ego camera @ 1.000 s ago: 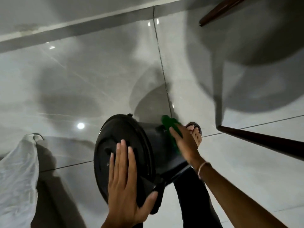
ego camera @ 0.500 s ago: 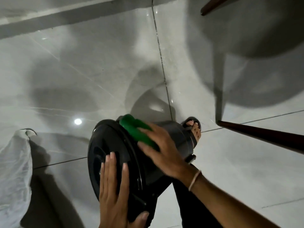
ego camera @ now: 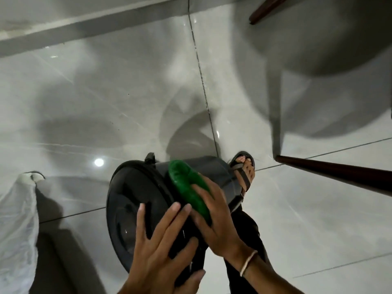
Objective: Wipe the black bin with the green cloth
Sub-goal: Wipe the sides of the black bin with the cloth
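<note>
Your left hand (ego camera: 161, 249) lies flat and spread at the lower centre of the frame, palm pressed on the lid end of the black bin (ego camera: 140, 209), thumb hooked over the near rim; it braces rather than grips. Your right hand (ego camera: 214, 217), just to its right, is folded over the green cloth (ego camera: 188, 187), fingers laid along it and pressing it to the bin's side wall right behind the lid rim. A pale band circles that wrist (ego camera: 247, 263).

The bin is tipped over, lid facing you and to the left, body running up and right toward your sandalled foot (ego camera: 244, 172), which sits just beside its far end. Whether the two touch is unclear. Your dark trouser leg (ego camera: 246, 236) lies under the right forearm.

The glossy tiled floor (ego camera: 106, 92) stretches bare above and left of the bin, up to the wall base along the upper left. A white plastic bag (ego camera: 17, 219) fills the lower left edge, apart from the lid. At right a dark wooden leg (ego camera: 339, 174) slants in from the edge, its tip near your foot; another (ego camera: 267, 9) shows at the top right.
</note>
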`<control>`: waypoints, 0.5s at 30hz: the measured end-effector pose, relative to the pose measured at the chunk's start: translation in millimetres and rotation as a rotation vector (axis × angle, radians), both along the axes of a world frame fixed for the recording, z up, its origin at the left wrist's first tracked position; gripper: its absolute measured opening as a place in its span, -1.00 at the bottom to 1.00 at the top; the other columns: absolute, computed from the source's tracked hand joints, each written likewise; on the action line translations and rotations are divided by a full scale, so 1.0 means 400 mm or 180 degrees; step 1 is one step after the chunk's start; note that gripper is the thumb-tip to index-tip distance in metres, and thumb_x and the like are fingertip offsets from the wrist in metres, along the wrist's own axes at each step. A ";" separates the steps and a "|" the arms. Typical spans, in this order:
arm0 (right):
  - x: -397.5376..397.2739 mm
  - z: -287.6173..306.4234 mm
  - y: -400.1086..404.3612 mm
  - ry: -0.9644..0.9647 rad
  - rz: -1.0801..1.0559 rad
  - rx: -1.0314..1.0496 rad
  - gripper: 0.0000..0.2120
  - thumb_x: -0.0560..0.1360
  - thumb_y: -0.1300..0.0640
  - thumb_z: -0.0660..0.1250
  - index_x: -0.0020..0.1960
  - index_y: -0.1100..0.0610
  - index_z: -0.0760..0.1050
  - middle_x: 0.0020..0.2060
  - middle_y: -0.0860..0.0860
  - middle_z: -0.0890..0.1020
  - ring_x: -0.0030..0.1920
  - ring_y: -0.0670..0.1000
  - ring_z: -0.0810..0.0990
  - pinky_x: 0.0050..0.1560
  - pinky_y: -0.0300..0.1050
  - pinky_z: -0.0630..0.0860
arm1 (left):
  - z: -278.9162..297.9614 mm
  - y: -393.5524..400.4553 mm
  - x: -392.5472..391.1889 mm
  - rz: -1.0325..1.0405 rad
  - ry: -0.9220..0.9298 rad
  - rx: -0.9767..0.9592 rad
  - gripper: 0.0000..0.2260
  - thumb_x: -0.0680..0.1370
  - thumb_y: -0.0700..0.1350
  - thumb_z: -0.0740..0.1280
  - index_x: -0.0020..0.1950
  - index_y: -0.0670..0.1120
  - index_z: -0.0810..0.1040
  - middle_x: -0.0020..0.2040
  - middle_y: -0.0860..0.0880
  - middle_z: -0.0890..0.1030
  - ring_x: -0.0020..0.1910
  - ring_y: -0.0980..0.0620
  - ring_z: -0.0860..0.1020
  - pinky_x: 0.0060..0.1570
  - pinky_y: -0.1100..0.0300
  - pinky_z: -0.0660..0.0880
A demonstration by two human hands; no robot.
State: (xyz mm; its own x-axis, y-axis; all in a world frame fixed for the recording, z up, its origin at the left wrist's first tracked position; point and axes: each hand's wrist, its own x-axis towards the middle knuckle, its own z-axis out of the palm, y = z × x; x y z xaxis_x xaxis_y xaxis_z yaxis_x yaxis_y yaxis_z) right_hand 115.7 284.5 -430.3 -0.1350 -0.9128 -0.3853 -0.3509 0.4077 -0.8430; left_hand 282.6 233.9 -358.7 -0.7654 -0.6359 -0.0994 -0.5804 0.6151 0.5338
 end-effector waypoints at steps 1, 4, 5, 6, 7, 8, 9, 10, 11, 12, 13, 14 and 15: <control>-0.016 -0.014 0.000 -0.0005 -0.0087 0.0140 -0.56 0.73 -0.22 0.13 0.55 -0.12 0.39 0.55 -0.01 0.45 0.57 0.01 0.42 0.58 -0.07 0.35 | -0.002 -0.011 -0.006 -0.0140 0.0064 -0.0017 -0.57 0.68 0.28 0.09 -0.02 0.06 0.65 0.52 -0.18 0.58 0.73 -0.04 0.28 0.64 -0.40 0.11; -0.105 -0.126 -0.015 -0.0044 -0.0926 0.1065 -0.63 0.74 0.01 0.24 0.51 0.08 0.47 0.44 0.05 0.57 0.48 0.06 0.53 0.51 -0.30 0.39 | -0.012 -0.044 -0.019 -0.0484 0.0191 -0.0137 -0.55 0.61 0.21 0.22 -0.23 -0.03 0.73 0.18 -0.10 0.80 0.50 -0.09 0.59 0.57 -0.23 0.35; -0.139 -0.173 -0.021 0.0068 -0.1196 0.1467 -0.65 0.73 0.07 0.28 0.48 0.13 0.49 0.40 0.10 0.59 0.47 0.13 0.53 0.47 -0.44 0.33 | -0.014 -0.053 -0.027 -0.0551 0.0257 -0.0185 -0.60 0.57 0.17 0.27 -0.25 -0.04 0.72 0.04 -0.08 0.81 0.38 -0.10 0.68 0.53 -0.20 0.42; -0.171 -0.210 -0.027 0.0153 -0.1437 0.1854 -0.64 0.72 0.09 0.29 0.47 0.18 0.50 0.41 0.18 0.58 0.49 0.21 0.49 0.52 -0.41 0.28 | -0.016 -0.065 -0.042 -0.0631 0.0326 -0.0215 -0.66 0.54 0.13 0.33 -0.26 -0.06 0.70 -0.08 -0.06 0.78 0.22 -0.10 0.76 0.50 -0.16 0.47; -0.194 -0.232 -0.033 0.0145 -0.1629 0.2205 -0.62 0.72 0.08 0.29 0.48 0.21 0.50 0.45 0.24 0.54 0.52 0.27 0.44 0.62 -0.21 0.27 | -0.018 -0.079 -0.058 -0.0725 0.0383 -0.0219 -0.71 0.52 0.10 0.38 -0.26 -0.07 0.69 -0.17 -0.06 0.72 0.03 -0.10 0.76 0.45 -0.10 0.52; -0.214 -0.241 -0.044 0.0061 -0.1803 0.2436 -0.60 0.72 0.04 0.28 0.48 0.22 0.50 0.47 0.27 0.52 0.54 0.31 0.43 0.65 0.05 0.29 | -0.020 -0.100 -0.075 -0.0823 0.0422 -0.0225 -0.73 0.52 0.07 0.39 -0.27 -0.08 0.67 -0.24 -0.06 0.66 -0.14 -0.09 0.71 0.35 -0.04 0.57; -0.228 -0.233 -0.064 -0.0100 -0.2001 0.2530 -0.60 0.72 0.00 0.28 0.46 0.21 0.52 0.45 0.29 0.54 0.51 0.34 0.46 0.60 0.23 0.35 | -0.023 -0.127 -0.088 -0.0906 0.0431 -0.0202 -0.74 0.52 0.04 0.38 -0.27 -0.09 0.66 -0.28 -0.06 0.61 -0.24 -0.09 0.63 0.21 0.01 0.60; -0.241 -0.208 -0.089 -0.0360 -0.2277 0.2432 -0.63 0.71 -0.02 0.30 0.40 0.17 0.56 0.39 0.30 0.59 0.46 0.36 0.52 0.53 0.30 0.43 | -0.025 -0.158 -0.096 -0.0944 0.0412 -0.0172 -0.76 0.52 0.01 0.37 -0.27 -0.09 0.65 -0.31 -0.05 0.58 -0.30 -0.09 0.56 0.04 0.03 0.58; -0.257 -0.161 -0.123 -0.0727 -0.2648 0.2152 -0.70 0.71 -0.02 0.31 0.32 0.13 0.60 0.33 0.30 0.64 0.39 0.37 0.58 0.47 0.33 0.50 | -0.018 -0.194 -0.103 -0.0949 0.0354 -0.0155 -0.77 0.52 0.00 0.36 -0.28 -0.08 0.64 -0.32 -0.05 0.56 -0.32 -0.09 0.53 -0.08 0.04 0.53; -0.270 -0.112 -0.156 -0.1192 -0.3074 0.1838 -0.76 0.70 -0.01 0.32 0.26 0.10 0.63 0.29 0.30 0.67 0.34 0.37 0.62 0.41 0.34 0.56 | -0.017 -0.226 -0.105 -0.0907 0.0274 -0.0124 -0.77 0.53 -0.01 0.35 -0.28 -0.09 0.62 -0.33 -0.05 0.55 -0.34 -0.09 0.52 -0.15 0.04 0.50; -0.285 -0.061 -0.193 -0.1695 -0.3428 0.1569 -0.75 0.70 -0.01 0.32 0.27 0.10 0.63 0.29 0.31 0.67 0.32 0.36 0.64 0.39 0.33 0.58 | -0.014 -0.259 -0.107 -0.0804 0.0186 -0.0100 -0.76 0.54 -0.02 0.33 -0.28 -0.09 0.60 -0.33 -0.05 0.55 -0.34 -0.09 0.52 -0.17 0.05 0.49; -0.299 -0.012 -0.227 -0.2183 -0.3612 0.1343 -0.67 0.68 -0.03 0.32 0.34 0.12 0.61 0.30 0.30 0.68 0.31 0.35 0.65 0.40 0.32 0.58 | -0.012 -0.291 -0.113 -0.0663 0.0085 -0.0067 -0.74 0.56 -0.02 0.30 -0.28 -0.09 0.59 -0.32 -0.05 0.56 -0.33 -0.11 0.54 -0.16 0.03 0.48; -0.309 0.039 -0.261 -0.2635 -0.3714 0.1171 -0.58 0.65 -0.07 0.32 0.40 0.15 0.59 0.27 0.27 0.70 0.29 0.32 0.68 0.39 0.30 0.59 | -0.011 -0.321 -0.122 -0.0439 -0.0034 -0.0001 -0.71 0.58 0.00 0.27 -0.28 -0.10 0.57 -0.32 -0.06 0.57 -0.32 -0.14 0.57 -0.14 0.02 0.45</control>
State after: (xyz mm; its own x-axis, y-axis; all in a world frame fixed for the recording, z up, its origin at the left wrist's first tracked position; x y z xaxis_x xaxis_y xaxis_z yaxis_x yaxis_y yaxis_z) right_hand -7.8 179.9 -414.8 -0.3388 -0.2811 -0.8979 0.8372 0.3453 -0.4240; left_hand 233.6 105.4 -363.1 -0.8443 -0.5249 -0.1077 -0.4960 0.6896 0.5278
